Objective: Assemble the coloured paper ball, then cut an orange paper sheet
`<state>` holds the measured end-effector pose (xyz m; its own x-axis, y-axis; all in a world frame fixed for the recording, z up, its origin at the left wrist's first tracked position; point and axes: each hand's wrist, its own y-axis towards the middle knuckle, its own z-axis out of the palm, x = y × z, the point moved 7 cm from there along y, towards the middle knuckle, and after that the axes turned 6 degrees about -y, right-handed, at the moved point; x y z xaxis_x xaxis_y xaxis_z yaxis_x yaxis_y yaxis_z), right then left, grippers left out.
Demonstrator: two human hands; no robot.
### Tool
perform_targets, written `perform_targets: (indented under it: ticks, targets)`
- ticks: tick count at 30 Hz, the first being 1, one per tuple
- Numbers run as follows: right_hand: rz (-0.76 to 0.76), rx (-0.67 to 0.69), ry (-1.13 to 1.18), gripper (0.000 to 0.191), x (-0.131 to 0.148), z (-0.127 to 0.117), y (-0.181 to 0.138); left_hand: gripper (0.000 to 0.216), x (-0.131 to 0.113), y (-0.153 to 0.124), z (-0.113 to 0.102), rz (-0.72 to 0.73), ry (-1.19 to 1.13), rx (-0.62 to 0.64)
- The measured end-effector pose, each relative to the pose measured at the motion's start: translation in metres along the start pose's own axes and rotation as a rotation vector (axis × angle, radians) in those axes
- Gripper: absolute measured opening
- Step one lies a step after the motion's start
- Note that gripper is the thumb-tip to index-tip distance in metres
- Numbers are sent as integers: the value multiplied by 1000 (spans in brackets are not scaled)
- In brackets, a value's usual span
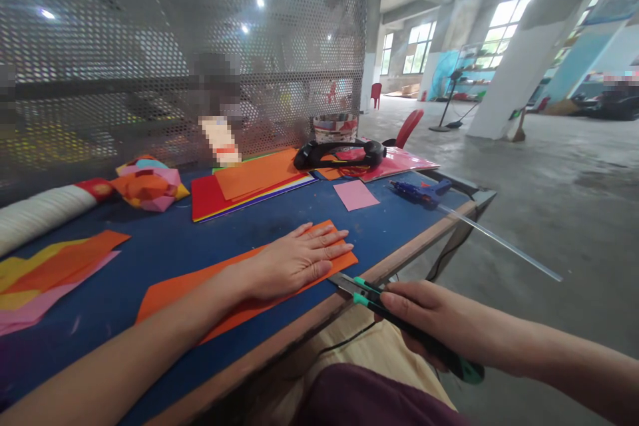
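My left hand (299, 259) lies flat, fingers stretched out, pressing on a folded orange paper sheet (184, 289) near the front edge of the blue table (164, 246). My right hand (429, 319) is closed round a black and green utility knife (369, 296). The knife's blade tip touches the orange sheet's near right edge, just below my left fingertips.
A stack of coloured paper (249, 186), a small pink square (355, 194), a blue glue gun (422, 192) with a long glue stick, a black headset-like device (339, 153), a folded paper ball (147, 183), loose paper strips (44, 273) and a perforated metal screen (200, 60) are behind.
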<state>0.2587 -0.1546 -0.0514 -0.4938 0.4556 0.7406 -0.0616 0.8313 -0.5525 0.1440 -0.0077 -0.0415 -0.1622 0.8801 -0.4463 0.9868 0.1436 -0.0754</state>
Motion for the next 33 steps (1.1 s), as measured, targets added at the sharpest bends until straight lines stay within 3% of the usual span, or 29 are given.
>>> perform_targets:
  ticks: [33]
  targets:
    - [87, 34, -20, 37, 4, 14, 2, 47, -1, 0, -2, -17, -6, -6]
